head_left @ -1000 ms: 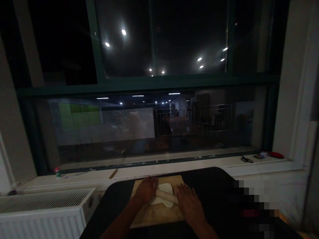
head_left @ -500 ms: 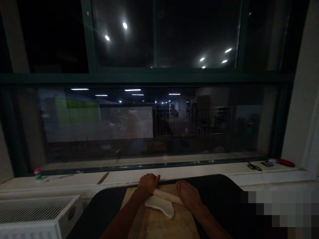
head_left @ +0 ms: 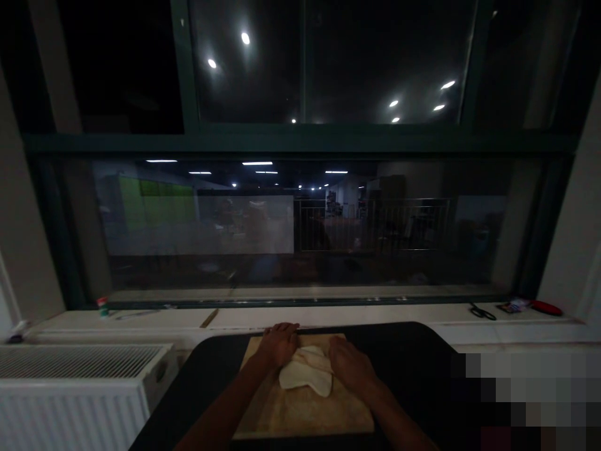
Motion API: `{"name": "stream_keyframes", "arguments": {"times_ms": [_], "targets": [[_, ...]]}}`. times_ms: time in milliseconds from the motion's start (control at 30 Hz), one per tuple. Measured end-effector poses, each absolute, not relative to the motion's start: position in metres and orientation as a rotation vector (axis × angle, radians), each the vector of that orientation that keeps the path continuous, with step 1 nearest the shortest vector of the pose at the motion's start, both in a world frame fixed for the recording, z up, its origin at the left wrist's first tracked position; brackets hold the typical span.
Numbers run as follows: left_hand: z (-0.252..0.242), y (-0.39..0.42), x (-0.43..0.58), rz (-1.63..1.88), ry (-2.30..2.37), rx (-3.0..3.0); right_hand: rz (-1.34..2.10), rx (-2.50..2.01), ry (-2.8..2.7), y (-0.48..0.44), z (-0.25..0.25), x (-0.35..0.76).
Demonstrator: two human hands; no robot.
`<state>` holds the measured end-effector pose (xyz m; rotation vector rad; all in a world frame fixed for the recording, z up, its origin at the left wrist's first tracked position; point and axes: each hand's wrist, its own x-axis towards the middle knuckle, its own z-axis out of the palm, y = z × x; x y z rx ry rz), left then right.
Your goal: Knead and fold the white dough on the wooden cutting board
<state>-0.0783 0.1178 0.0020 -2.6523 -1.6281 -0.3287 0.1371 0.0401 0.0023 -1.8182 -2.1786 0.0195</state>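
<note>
A pale, flattened sheet of dough [head_left: 303, 379] with an uneven outline lies on a wooden board [head_left: 300, 423]. Across it rests a light wooden rolling pin [head_left: 313, 359], slanting slightly down to the right. My left hand [head_left: 280, 344] is closed around the pin's left end. At the other end, my right hand [head_left: 348, 362] grips it with the fingers curled over. Dough shows on both the far and near sides of the pin. The pin's ends are hidden under my hands.
The board sits on a black table [head_left: 413, 376] against a white windowsill [head_left: 357, 314]. On the sill lie scissors [head_left: 482, 312], a red-handled item [head_left: 547, 307], a small red-and-green container [head_left: 102, 307] and a brownish strip [head_left: 209, 318]. A white radiator [head_left: 84, 388] stands at left.
The rolling pin has moved toward me over the dough, with both hands on it; dough now shows beyond it as well. The camera view has shifted slightly, showing the board's near edge.
</note>
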Motion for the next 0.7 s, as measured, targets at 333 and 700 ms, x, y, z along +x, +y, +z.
{"name": "stream_keyframes", "arguments": {"times_ms": [333,700], "targets": [[-0.006,0.066,-0.095,-0.631,-1.547,-2.628,-0.199,-1.926,-1.952,-0.030,0.010,0.097],[-0.058,0.054,-0.142,-0.788,-1.361,-2.676,0.050,-1.746,-1.797,-0.075,-0.016,0.081]]}}
